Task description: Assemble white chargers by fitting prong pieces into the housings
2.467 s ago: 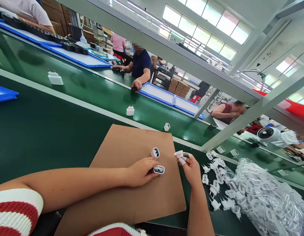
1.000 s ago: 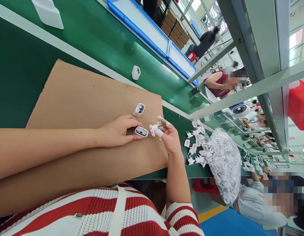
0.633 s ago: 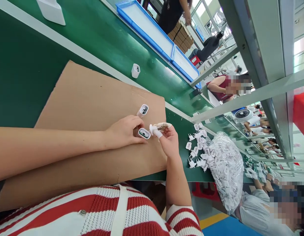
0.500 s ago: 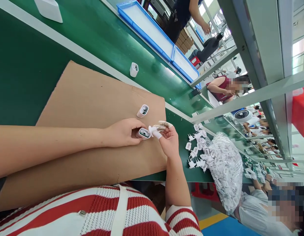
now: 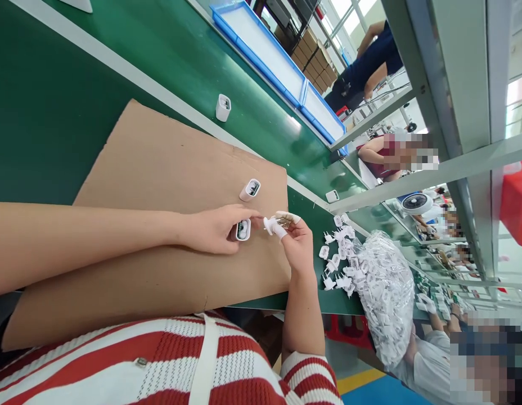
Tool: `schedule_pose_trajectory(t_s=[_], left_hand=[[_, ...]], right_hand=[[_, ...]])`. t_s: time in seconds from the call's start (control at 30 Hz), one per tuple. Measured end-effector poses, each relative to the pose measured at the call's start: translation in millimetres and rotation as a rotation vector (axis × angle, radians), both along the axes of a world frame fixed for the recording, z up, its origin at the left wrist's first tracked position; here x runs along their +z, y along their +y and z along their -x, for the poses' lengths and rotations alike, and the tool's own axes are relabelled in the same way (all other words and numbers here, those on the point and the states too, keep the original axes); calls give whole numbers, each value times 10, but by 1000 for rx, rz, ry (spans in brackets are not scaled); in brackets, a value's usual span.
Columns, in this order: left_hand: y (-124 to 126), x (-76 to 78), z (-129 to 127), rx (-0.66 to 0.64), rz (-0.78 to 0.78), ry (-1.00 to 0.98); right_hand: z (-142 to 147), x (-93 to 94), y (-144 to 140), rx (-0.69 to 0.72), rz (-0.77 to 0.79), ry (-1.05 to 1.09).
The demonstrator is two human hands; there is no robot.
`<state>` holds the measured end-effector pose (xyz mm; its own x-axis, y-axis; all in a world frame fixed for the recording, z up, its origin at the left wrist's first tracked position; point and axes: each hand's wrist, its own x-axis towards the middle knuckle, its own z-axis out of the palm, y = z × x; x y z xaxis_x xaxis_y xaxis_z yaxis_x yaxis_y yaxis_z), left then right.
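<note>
Over the cardboard sheet, my left hand is closed around a white charger housing, its open end showing dark parts inside. One finger of that hand stretches toward a small white plug piece. My right hand, with white covers on the fingertips, pinches this plug piece by its prong side. A small gap separates the plug piece from the housing. A second charger housing stands on the cardboard just beyond my left hand.
Another housing stands on the green table. Loose white plug pieces lie right of the cardboard, beside a clear plastic bag full of them. Blue-rimmed trays line the far side. A metal frame rises at right; co-workers sit beyond.
My right hand has drawn the plug piece slightly right, away from the housing in my left hand. A left finger now reaches toward the plug piece. The view has shifted slightly.
</note>
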<state>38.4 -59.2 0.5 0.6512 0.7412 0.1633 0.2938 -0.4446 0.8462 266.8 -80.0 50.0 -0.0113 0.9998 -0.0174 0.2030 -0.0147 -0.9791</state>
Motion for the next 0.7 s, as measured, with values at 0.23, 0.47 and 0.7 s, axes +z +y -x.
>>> schedule_pose_trajectory(t_s=[0.23,0.47,0.7], left_hand=[[-11,-69,38,159,23,-18],[20,-11,16,132,87,-63],[27,9,14,126,45,-46]], right_hand=[[40,-61,-9,-24,-147,-129],[132,-79,-114,148,-504,-526],[185,-120,-101,245,-734,-768]])
